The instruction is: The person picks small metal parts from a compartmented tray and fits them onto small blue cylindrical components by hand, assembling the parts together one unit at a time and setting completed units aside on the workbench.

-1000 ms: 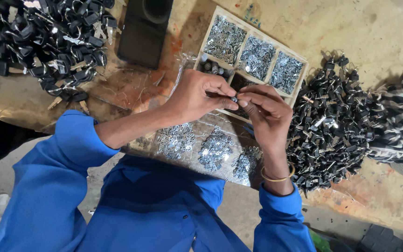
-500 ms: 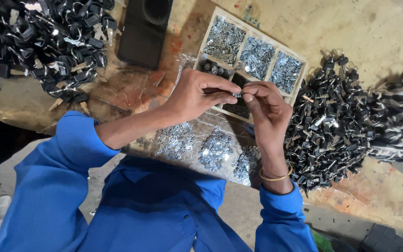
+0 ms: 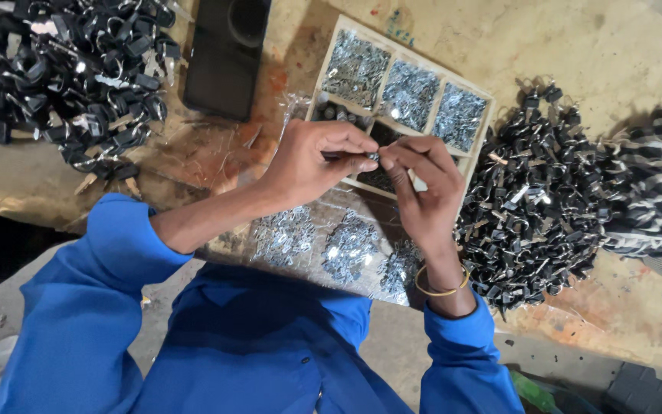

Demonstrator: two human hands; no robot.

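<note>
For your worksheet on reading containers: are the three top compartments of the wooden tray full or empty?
Full. Each of the three top compartments of the wooden tray holds a heap of small silvery metal parts that hides its bottom.

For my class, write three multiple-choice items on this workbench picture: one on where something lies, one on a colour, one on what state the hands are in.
1. Where does the wooden compartment tray lie?
A. Beyond the hands, near the bench's far side
B. On the person's lap
C. On top of the left pile of black parts

2. What colour are the person's sleeves?
A. Red
B. Blue
C. White

3. What are the left hand and the right hand doing?
A. Resting flat on the bench
B. Hanging apart, both empty
C. Meeting at the fingertips on a small dark part

Answers: 1 A, the tray sits past the hands, between the flat black object and the right pile of black parts. 2 B, both sleeves are bright blue. 3 C, fingertips of both hands pinch the small part between them.
</note>
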